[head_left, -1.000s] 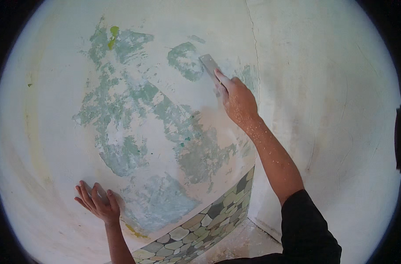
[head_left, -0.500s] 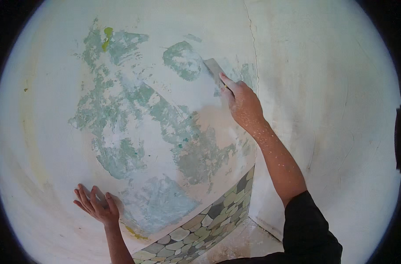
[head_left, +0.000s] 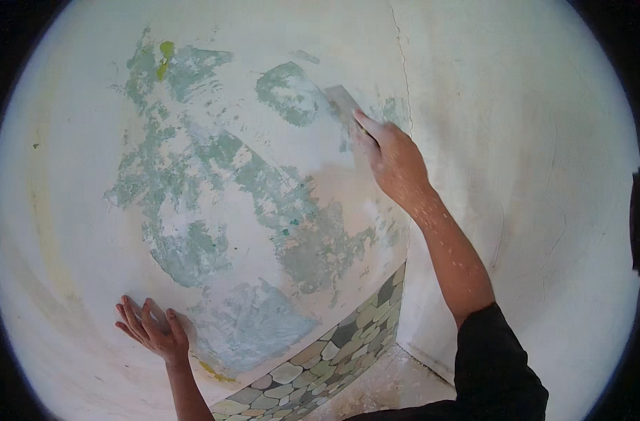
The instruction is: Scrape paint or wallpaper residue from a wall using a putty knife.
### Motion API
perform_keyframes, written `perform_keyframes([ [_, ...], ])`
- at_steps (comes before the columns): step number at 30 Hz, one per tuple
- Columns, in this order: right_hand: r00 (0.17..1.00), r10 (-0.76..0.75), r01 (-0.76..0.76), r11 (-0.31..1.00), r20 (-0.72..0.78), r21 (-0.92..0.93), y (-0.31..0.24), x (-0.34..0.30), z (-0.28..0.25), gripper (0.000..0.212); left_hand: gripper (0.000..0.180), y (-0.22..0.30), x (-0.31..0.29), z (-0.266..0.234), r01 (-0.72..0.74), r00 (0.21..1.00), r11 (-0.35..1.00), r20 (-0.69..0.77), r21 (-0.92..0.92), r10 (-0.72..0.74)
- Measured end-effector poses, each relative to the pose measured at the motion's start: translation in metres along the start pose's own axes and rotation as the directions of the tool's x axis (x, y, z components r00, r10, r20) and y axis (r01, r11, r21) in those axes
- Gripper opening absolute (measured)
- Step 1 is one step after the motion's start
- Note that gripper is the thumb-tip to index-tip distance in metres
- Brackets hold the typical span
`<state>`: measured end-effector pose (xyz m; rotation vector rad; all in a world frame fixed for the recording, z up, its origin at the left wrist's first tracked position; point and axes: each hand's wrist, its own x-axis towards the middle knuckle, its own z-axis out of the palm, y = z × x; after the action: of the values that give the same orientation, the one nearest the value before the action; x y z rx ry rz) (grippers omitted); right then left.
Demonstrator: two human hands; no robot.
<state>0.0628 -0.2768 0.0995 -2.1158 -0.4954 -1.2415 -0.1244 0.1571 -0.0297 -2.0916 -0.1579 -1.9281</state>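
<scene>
My right hand (head_left: 398,160) is closed around the handle of a scraper (head_left: 342,102). Its flat, greyish blade lies against the pale wall (head_left: 292,151), just right of a ring-shaped green patch (head_left: 288,93). Most of the handle is hidden by my fingers. Lower left, my left hand (head_left: 158,333) rests on the wall with its fingers spread, and a grey shadow shows between them. Between the two hands spread large, ragged areas of green underlayer (head_left: 190,252) where the pale coat is gone. White flecks dot my right forearm.
A wall corner with a crack (head_left: 404,67) runs down to the right of the scraper, and a second pale wall (head_left: 516,161) lies beyond it. Below, a band of stone-pattern tiles (head_left: 334,344) borders the wall's foot, above a stained floor (head_left: 383,382). A yellow-green blotch (head_left: 165,59) marks the upper left.
My right hand has turned a little and shifted slightly right and down, while the scraper blade tilts more upright. The left hand stays on the wall. The view has moved slightly.
</scene>
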Motion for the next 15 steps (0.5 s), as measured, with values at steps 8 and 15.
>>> perform_keyframes([
  [8,0.995,0.007,-0.001,0.998,0.102,-0.057,0.015,-0.008,0.004,0.037,0.035,0.006,0.003,0.003,-0.030,0.999,0.999,-0.029,-0.032,0.029],
  [15,0.993,0.036,-0.027,0.997,0.116,-0.075,0.019,-0.023,-0.009,0.037,0.036,-0.001,-0.001,0.002,-0.022,1.000,1.000,-0.010,0.011,0.022],
])
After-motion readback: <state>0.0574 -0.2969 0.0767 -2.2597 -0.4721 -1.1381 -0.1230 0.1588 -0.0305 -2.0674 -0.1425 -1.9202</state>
